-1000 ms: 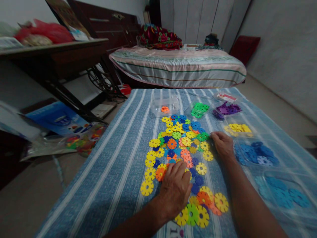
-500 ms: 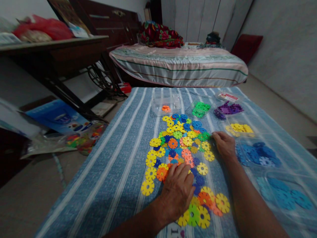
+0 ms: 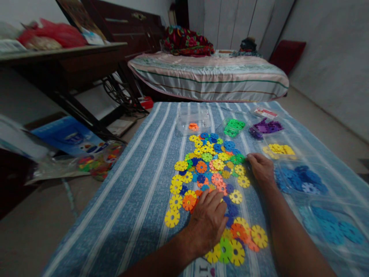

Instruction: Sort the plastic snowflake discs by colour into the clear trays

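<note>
Left hand (image 3: 209, 223) is laid flat on the near end of the scattered multicoloured notched plastic discs (image 3: 215, 167), grip released. Discs under the palm are hidden. The discs are spread mid-way along the blue striped cloth (image 3: 138, 192).

Right hand (image 3: 261, 169) is set at their far-right edge, fingertips at a green disc (image 3: 238, 158). Whether that grip is clenched cannot be told.

Judged: one disc is best pinched by its rim, with neighbours pinned by the flat hand.

Beyond, single colours are held in clear plastic trays (image 3: 184, 121). The near-right ones are blurred and cut off.

Yellow, orange, green and blue discs (image 3: 215, 169) lie on a blue-and-white striped cloth (image 3: 138, 200).
</note>
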Motion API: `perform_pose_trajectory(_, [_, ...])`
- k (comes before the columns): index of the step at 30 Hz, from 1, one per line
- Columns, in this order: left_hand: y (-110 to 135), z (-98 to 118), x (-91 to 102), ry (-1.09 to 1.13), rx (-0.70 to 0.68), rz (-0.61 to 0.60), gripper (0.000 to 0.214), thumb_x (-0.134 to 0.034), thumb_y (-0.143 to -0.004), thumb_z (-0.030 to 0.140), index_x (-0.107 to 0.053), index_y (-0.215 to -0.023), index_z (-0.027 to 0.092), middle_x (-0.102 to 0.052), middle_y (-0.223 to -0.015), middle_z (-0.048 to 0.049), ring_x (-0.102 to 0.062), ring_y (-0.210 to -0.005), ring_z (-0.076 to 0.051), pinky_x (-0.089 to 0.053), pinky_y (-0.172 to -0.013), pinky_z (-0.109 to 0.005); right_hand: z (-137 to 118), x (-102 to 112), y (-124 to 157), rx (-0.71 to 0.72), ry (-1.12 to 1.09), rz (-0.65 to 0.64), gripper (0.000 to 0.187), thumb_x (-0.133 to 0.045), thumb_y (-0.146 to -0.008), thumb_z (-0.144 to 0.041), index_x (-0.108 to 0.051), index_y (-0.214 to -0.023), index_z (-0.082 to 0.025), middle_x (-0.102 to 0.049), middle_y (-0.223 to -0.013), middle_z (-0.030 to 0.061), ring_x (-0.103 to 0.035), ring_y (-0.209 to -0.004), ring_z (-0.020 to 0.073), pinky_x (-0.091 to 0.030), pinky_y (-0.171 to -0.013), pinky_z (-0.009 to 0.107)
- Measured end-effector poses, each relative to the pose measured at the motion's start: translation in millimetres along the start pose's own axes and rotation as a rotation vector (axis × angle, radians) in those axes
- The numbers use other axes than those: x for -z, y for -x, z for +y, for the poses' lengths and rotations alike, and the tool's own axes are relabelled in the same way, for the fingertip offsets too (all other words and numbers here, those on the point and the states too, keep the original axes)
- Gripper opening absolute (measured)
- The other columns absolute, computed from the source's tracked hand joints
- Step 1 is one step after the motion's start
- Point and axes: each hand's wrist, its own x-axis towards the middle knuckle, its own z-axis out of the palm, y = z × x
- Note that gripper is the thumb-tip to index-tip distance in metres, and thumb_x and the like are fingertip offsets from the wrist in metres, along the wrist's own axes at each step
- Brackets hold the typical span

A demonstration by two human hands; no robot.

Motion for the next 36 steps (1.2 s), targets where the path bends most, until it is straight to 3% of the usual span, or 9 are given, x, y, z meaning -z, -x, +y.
perform_pose_trajectory(36, [-1.0,-4.8,-3.4,0.086,-0.030,0.041,0.022,-0.059,-0.086,0.016,-0.058,-0.108,0.016,-0.063,-0.127,-0.0132,-0.054,-0.126,-0.029,-0.045,-0.108,-0.052,3.1,-0.3,-0.8,-0.020,-0.018,-0.014,0.032,-0.062,-0.074,-0.048,-0.072,-0.073,-0.017,-0.067,-0.068,0.0037,-0.060,-0.068,0.0196,-0.044,-0.068,0.032])
